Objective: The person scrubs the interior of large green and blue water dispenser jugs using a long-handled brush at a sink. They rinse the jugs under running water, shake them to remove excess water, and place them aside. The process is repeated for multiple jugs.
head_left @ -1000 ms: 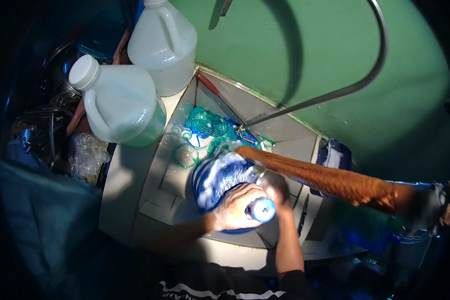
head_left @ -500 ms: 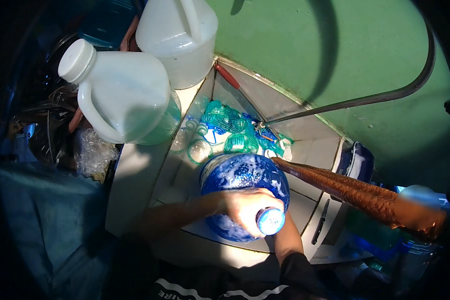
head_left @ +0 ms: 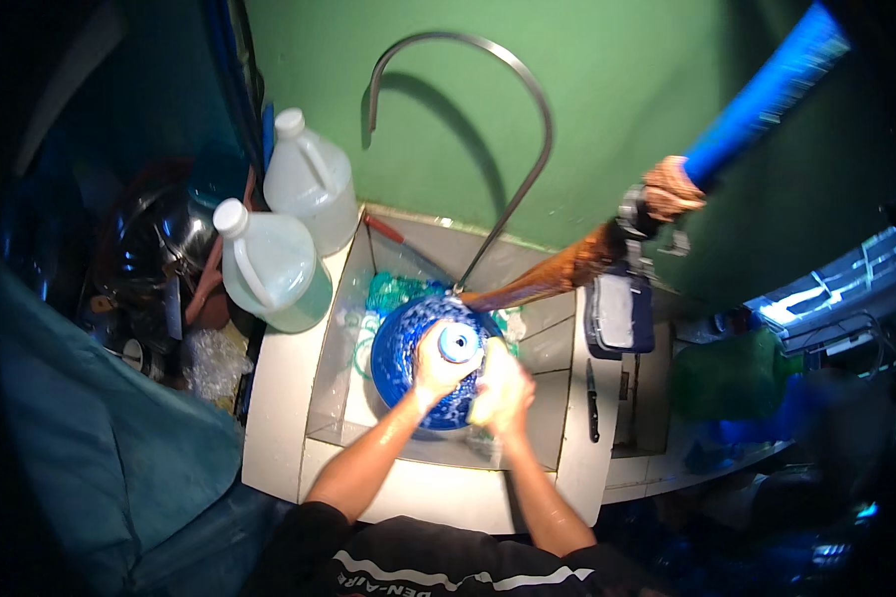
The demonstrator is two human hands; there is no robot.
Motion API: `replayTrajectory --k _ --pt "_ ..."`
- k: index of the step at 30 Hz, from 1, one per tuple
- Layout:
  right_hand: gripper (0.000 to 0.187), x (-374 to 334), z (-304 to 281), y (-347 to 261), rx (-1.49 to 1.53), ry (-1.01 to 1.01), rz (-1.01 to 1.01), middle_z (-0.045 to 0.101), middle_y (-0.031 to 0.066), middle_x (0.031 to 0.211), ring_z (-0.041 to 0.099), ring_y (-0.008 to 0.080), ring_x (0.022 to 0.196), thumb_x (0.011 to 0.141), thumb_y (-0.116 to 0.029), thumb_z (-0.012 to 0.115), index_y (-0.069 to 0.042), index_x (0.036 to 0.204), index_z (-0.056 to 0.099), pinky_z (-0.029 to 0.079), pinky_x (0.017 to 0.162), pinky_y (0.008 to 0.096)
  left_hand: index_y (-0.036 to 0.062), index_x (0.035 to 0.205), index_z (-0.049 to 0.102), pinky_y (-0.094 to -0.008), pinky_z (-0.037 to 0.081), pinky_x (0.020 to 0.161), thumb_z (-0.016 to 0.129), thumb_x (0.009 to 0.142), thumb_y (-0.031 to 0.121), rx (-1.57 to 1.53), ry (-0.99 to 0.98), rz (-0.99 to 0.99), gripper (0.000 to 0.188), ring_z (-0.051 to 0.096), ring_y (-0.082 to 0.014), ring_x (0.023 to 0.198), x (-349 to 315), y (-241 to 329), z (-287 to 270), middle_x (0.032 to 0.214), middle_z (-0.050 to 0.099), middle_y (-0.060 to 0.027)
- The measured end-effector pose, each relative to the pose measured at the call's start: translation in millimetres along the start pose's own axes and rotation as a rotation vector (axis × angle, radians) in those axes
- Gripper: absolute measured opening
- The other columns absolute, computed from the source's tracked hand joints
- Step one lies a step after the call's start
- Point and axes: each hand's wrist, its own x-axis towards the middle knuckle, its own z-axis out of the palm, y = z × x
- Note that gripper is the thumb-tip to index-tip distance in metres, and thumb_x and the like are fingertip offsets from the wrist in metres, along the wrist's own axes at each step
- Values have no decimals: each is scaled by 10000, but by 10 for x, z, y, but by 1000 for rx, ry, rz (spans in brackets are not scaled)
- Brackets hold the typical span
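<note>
A big round blue jug [head_left: 393, 343], streaked with white suds, stands in the tiled sink [head_left: 538, 398]. My left hand [head_left: 438, 373] is closed round its neck, just under the pale blue top [head_left: 459, 342]. Against the jug's right side, my right hand [head_left: 508, 393] presses a pale yellow sponge [head_left: 488, 398], slightly smeared by motion. Green and blue netting or plastic pieces [head_left: 393, 291] lie behind the jug, partly hidden by it.
Two white jugs [head_left: 279, 274] stand on the left ledge. A curved metal pipe [head_left: 543, 119] and a brown-and-blue pole [head_left: 558, 274] rise over the sink. To the right lie a knife [head_left: 592, 403] and a dark blue container [head_left: 622, 313]. Cookware [head_left: 184, 234] crowds the left.
The view has shifted back, showing more wall and pole. My right hand, earlier hidden behind the jug, is now at its right side with a sponge. My left hand still grips the neck.
</note>
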Motion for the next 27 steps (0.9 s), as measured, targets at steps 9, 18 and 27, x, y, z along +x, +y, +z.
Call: replayTrajectory --k 9,18,27 --pt "510 247 -480 815 490 95 -280 560 200 1312 548 336 1193 952 -300 516 -19 1378 498 425 1007 442 32 923 659 -315 539 762 739 762 27 -721 254 -280 180 654 -172 781 114 1337 -952 856 653 -52" --pt "531 144 -830 590 1948 -410 243 644 139 1272 651 248 1107 948 -365 561 -11 1345 556 505 1007 381 77 984 639 -397 531 896 702 871 238 -1029 234 -129 207 652 -221 869 307 2230 -1753 905 678 -78" --pt "667 880 -1735 1299 1271 -92 546 633 128 1293 643 283 1105 862 -495 647 -61 1359 551 503 968 413 44 977 635 -373 515 888 680 851 182 -614 267 38 191 621 -194 869 237 1800 -1486 909 633 -70"
